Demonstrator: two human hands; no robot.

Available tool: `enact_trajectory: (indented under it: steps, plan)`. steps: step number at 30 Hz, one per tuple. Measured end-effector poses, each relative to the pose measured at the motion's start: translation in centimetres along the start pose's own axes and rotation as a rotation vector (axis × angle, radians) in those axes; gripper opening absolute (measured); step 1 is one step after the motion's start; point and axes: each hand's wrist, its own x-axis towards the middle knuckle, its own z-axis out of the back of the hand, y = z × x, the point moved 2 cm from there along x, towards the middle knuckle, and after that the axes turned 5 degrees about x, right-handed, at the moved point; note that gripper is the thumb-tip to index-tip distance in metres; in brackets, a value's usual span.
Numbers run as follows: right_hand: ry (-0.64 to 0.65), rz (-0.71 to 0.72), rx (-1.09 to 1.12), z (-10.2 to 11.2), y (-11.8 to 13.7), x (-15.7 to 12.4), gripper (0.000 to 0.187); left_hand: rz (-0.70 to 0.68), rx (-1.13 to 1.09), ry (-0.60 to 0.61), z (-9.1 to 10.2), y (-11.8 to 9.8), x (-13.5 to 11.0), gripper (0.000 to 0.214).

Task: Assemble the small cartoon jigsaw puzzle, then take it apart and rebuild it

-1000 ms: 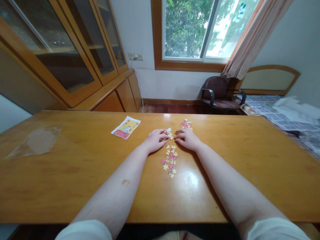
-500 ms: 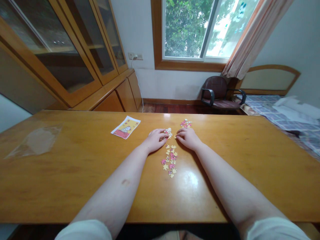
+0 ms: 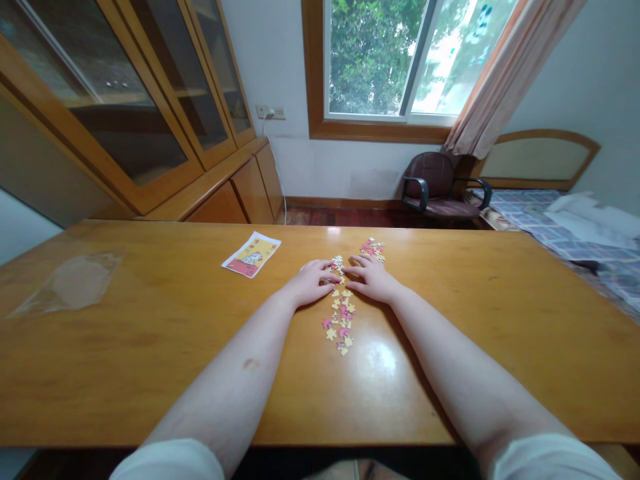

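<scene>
A small heap of puzzle pieces point(image 3: 338, 263) sits mid-surface point(image 3: 180, 360), partly hidden by the left hand point(image 3: 314, 281), whose fingers curl over it; I can't tell whether that grip pinches one. The right hand point(image 3: 373, 279) faces it, fingers spread and thumb apart, near the heap. Nearer me, knobbly flat pieces, pink and pale yellow, trail in a loose strip point(image 3: 345, 320); another cluster point(image 3: 373, 248) lies just past the right hand, its individual shapes hard to make out. Left of the hands is a glossy-looking picture card point(image 3: 251, 255), then a crumpled clear plastic bag point(image 3: 73, 283), its edges faint against the polished wood.
</scene>
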Motion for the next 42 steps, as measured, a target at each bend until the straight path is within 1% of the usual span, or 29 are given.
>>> enact_trajectory:
  steps: [3,6,8,13,14,16,18,19,23,27,35,39,42]
  plan:
    - [-0.043,0.029,0.032,0.1,-0.2,0.1,0.039,-0.029,-0.02,0.008,0.0,-0.2,0.1,0.023]
    - [-0.079,0.04,0.035,0.2,-0.2,0.1,0.039,-0.013,-0.016,-0.036,0.1,-0.2,0.1,0.024]
    - [-0.082,0.04,0.024,0.2,-0.3,0.1,0.036,-0.006,-0.007,-0.054,0.2,-0.2,0.1,0.02]
    - [-0.102,0.07,0.054,0.3,-0.4,0.3,0.021,-0.059,-0.018,-0.027,0.2,-0.3,0.1,0.015]
    - [-0.112,0.078,0.062,0.4,-0.4,0.4,0.021,-0.064,-0.021,-0.022,0.2,-0.3,0.1,0.015]
    - [-0.12,0.103,0.073,0.6,-0.1,0.3,0.026,-0.069,-0.026,-0.017,0.1,-0.3,0.0,0.015]
    - [-0.103,0.131,0.08,0.6,0.4,0.2,0.031,-0.072,-0.027,-0.015,0.1,-0.2,0.0,0.016]
    - [-0.087,0.141,0.081,0.6,0.6,0.2,0.031,-0.07,-0.027,-0.014,0.1,-0.2,0.0,0.016]
    - [-0.054,0.151,0.105,0.5,0.8,0.0,0.015,-0.054,-0.017,-0.006,0.3,-0.3,0.0,0.018]
    - [-0.072,0.168,0.161,0.5,0.3,0.1,0.009,-0.026,-0.015,-0.008,0.3,-0.4,0.1,0.017]
    - [-0.062,0.226,0.217,0.9,0.6,0.1,0.008,-0.015,-0.004,-0.059,0.5,-0.4,0.1,0.02]
    - [-0.062,0.221,0.21,1.0,0.6,0.0,0.015,-0.012,0.011,-0.049,0.4,-0.3,0.1,0.019]
    - [-0.055,0.22,0.23,0.9,0.4,0.2,0.012,-0.034,-0.013,-0.04,0.3,-0.2,0.1,0.017]
